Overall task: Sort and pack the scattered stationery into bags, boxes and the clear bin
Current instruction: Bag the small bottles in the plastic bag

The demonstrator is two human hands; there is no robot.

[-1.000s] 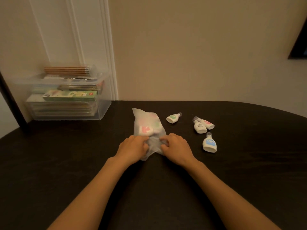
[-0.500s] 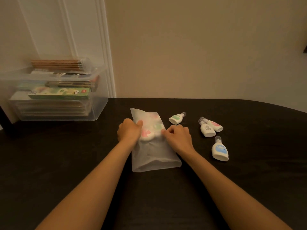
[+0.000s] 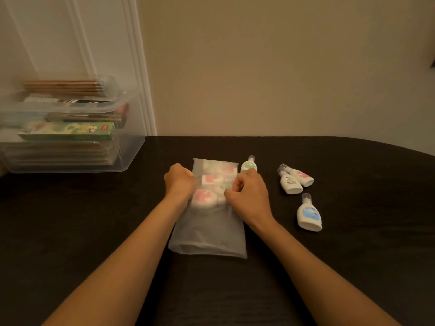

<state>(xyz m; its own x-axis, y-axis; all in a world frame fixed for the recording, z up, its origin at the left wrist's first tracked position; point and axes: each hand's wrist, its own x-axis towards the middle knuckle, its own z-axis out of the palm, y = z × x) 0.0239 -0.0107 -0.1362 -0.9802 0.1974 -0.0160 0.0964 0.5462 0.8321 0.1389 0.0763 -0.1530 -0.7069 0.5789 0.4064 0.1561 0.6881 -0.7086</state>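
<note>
A frosted plastic bag (image 3: 208, 234) lies flat on the dark table (image 3: 94, 231), with several small white bottles bearing pink and green labels showing through its far half. My left hand (image 3: 180, 182) grips the bag's left edge with curled fingers. On the right edge, my right hand (image 3: 249, 192) pinches the bag over the bottles. Loose on the table lie a green-label bottle (image 3: 249, 164) just beyond my right hand, a white bottle (image 3: 290, 182) beside a pink-label bottle (image 3: 302, 177), and a blue-label bottle (image 3: 309, 214).
A clear bin (image 3: 131, 147) stands at the back left against the wall, stacked with flat packs, a green box (image 3: 68, 134) and a pack of pencils (image 3: 66, 87) on top. The table's curved edge runs at the right.
Both hands have slid from the bag's near end to its far half, beside the bottles inside. The bag now lies stretched out flat toward me.
</note>
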